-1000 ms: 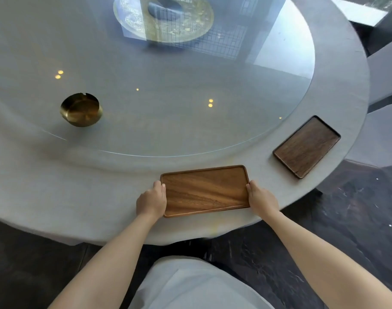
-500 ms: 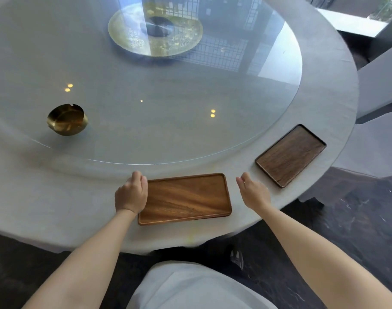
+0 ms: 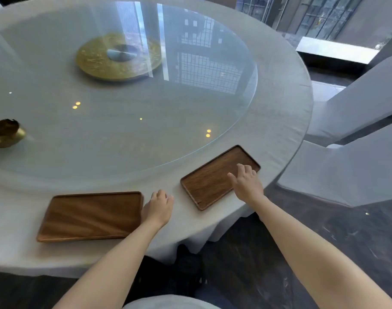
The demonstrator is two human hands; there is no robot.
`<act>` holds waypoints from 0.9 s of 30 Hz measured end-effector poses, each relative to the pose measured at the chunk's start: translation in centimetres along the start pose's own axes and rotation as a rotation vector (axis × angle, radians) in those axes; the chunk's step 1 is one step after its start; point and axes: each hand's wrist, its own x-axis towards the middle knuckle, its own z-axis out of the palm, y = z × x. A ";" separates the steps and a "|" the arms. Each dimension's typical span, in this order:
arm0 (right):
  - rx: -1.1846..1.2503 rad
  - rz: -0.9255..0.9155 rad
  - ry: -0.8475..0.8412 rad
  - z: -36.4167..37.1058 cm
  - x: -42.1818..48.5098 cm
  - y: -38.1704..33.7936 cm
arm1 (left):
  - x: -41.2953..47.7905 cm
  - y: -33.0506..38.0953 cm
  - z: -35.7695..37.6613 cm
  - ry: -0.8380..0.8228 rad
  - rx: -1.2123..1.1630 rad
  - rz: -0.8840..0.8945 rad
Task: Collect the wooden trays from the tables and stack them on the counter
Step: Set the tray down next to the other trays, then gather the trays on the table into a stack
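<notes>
Two wooden trays lie on the cloth rim of a round table. The lighter tray rests flat near the front edge at the left. The darker tray lies angled further right. My left hand hovers between the two trays, just past the lighter tray's right end, fingers loosely curled, holding nothing. My right hand is over the darker tray's near right part, fingers spread; I cannot tell whether it touches the wood.
A glass turntable covers the table's middle, with a gold disc at its centre. A brass bowl sits at the far left. White-covered chairs stand close on the right, over dark floor.
Both hands have let go of the lighter tray's ends and moved right. The right hand now reaches over the darker tray, and the view has shifted right.
</notes>
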 end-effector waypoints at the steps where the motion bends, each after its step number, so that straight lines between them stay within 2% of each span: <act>1: -0.016 -0.002 -0.014 -0.5 0.6 1.2 | 0.0 1.2 0.7 -0.016 -0.010 -0.025; 11: 0.012 0.013 -0.076 -1.9 5.1 5.1 | 1.8 6.0 3.7 -0.115 -0.007 -0.265; 21: 0.074 0.113 -0.051 -1.2 7.0 6.1 | 2.7 6.3 5.1 -0.116 -0.150 -0.298; 27: 0.104 0.124 -0.013 -0.8 6.6 6.3 | 3.1 5.0 4.3 -0.039 -0.253 -0.273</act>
